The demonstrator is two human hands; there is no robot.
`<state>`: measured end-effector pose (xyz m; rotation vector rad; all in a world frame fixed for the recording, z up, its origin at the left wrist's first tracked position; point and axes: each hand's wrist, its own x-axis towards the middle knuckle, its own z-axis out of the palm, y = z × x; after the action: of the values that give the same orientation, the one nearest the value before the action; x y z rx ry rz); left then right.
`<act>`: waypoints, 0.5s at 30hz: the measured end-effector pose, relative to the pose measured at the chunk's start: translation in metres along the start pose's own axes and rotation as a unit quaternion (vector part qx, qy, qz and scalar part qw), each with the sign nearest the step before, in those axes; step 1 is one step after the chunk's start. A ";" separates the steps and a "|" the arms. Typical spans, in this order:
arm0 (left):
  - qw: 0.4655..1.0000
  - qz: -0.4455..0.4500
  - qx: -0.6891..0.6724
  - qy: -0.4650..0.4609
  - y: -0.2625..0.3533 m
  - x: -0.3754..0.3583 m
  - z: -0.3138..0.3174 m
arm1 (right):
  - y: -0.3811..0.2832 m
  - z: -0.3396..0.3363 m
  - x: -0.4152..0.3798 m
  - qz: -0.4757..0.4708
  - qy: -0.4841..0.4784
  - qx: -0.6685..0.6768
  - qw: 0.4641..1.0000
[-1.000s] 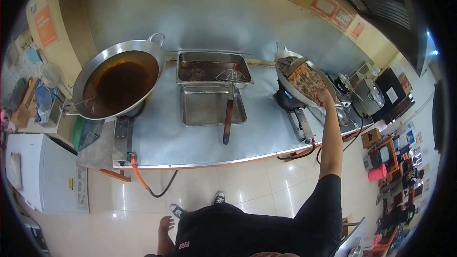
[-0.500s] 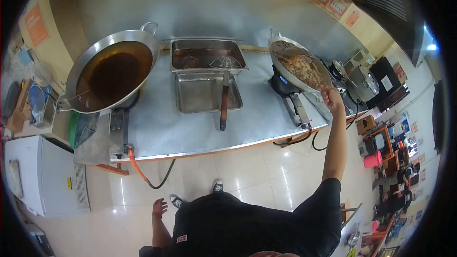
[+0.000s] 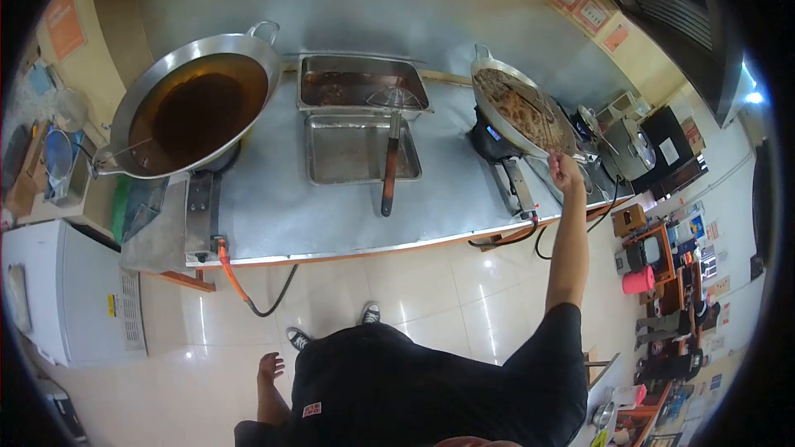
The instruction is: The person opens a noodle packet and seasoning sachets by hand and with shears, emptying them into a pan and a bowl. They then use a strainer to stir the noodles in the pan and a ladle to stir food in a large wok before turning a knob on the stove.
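My right hand (image 3: 564, 172) is closed at the near edge of the right-hand wok (image 3: 489, 62), around the end of a thin utensil that reaches into the food. Its working end is hidden among brown frying pieces (image 3: 520, 108) in bubbling oil. Low beside my body, away from the table, hangs my left hand (image 3: 270, 367), fingers apart and holding nothing. Between the woks, a wire skimmer (image 3: 392, 149) with a wooden handle lies across a shallow metal tray (image 3: 319, 175). Behind that is a deeper pan (image 3: 308, 103) with dark reddish-brown contents.
A large wok (image 3: 273, 62) of dark oil stands on a burner at the left. The metal table (image 3: 348, 228) spans the front, with an orange gas hose (image 3: 234, 281) hanging off its edge. A lidded pot (image 3: 633, 145) is far right; a white chest (image 3: 79, 298) stands left. People (image 3: 683, 327) are in the distance.
The view has shifted slightly. My right hand stays at the wok's near edge while the food has moved and spread lower in the oil. My left hand still hangs down.
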<state>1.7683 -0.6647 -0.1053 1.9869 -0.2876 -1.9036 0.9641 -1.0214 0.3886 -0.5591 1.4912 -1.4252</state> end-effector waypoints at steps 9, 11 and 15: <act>0.995 0.087 -0.057 -0.001 0.034 -0.002 0.023 | -0.017 0.044 -0.007 -0.078 0.014 -0.034 0.996; 0.993 0.100 -0.070 -0.009 0.030 -0.003 0.026 | -0.013 0.045 -0.010 -0.087 0.008 -0.044 0.995; 0.996 0.060 -0.067 -0.006 0.014 -0.007 0.029 | -0.008 0.036 0.005 -0.105 0.018 -0.039 0.994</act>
<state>1.7404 -0.6780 -0.0936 1.8307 -0.2686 -1.8106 0.9906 -1.0447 0.3998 -0.7602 1.5577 -1.5499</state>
